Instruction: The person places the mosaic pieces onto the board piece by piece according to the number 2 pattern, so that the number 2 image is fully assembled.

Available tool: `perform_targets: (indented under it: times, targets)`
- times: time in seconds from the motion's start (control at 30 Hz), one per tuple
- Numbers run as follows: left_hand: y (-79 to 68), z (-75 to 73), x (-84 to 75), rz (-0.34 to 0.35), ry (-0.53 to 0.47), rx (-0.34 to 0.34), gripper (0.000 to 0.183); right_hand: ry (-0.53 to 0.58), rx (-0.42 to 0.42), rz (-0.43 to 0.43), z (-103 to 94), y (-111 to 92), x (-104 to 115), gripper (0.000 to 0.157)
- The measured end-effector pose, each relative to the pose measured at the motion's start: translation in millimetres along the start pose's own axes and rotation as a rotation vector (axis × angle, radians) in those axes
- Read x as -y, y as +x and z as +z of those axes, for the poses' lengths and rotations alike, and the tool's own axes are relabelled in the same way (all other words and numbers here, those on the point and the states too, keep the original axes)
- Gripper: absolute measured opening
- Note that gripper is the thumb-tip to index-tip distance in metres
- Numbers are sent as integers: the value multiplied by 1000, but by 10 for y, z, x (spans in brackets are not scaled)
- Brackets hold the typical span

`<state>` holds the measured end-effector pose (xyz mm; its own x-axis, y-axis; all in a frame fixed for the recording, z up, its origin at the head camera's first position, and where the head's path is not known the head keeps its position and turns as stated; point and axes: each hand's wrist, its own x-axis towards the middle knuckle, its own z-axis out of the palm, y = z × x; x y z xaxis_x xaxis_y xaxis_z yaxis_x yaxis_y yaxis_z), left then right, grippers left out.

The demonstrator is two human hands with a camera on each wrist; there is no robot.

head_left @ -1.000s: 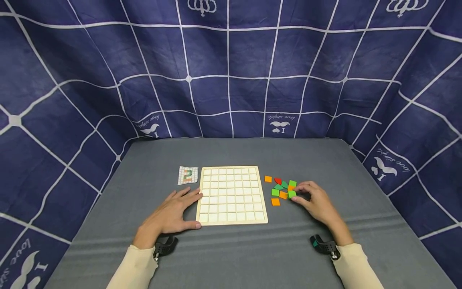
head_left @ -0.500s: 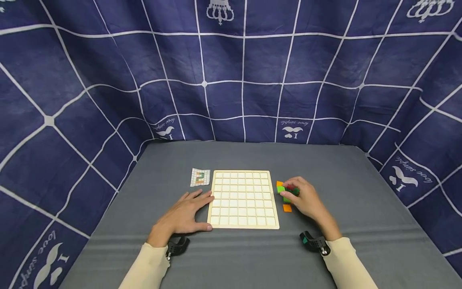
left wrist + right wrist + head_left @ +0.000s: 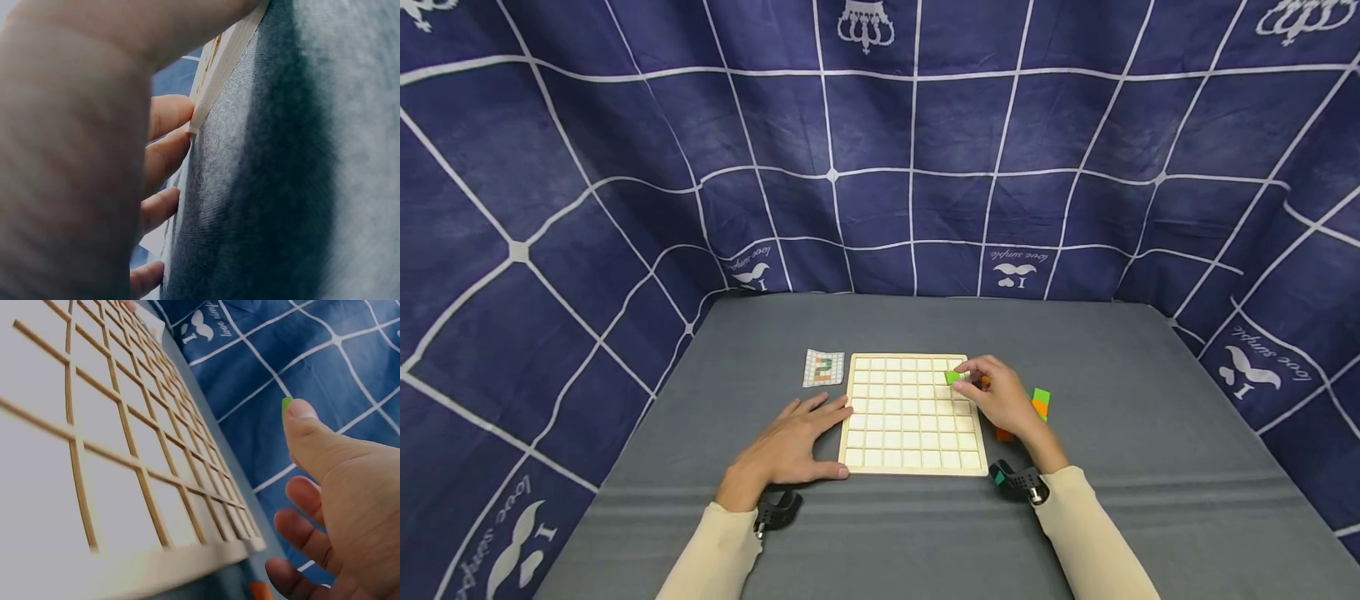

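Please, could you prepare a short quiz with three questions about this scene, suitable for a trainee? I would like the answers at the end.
1. Multiple choice: What colour is the piece that the right hand pinches?
A) Red
B) Green
C) Orange

2. Fill in "left" or "right": From the person's side, the patterned paper lies to the ____ of the grid board.

3. True or false: The left hand is holding the patterned paper up in the air.

Key:
1. B
2. left
3. False; the left hand rests at the left edge of the grid board.
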<state>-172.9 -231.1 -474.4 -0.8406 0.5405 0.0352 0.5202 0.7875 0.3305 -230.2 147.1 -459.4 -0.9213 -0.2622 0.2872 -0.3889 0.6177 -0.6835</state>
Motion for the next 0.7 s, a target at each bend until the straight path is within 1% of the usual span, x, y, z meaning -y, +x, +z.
perform_targets:
  times: [0.13, 0.23, 0.53, 0.7]
  targets:
    - [3, -3, 0, 4, -4, -1, 97, 58, 28, 45, 107, 85, -5, 25]
    - [1, -5, -1, 1, -6, 1, 98, 73, 27, 58, 183, 149, 12, 26]
    - [3, -7, -7, -1, 13, 7, 99, 35, 1, 33, 440, 311, 202, 26]
    - [-10, -4, -5, -12, 15, 14, 97, 18, 12, 50, 576, 383, 324, 27]
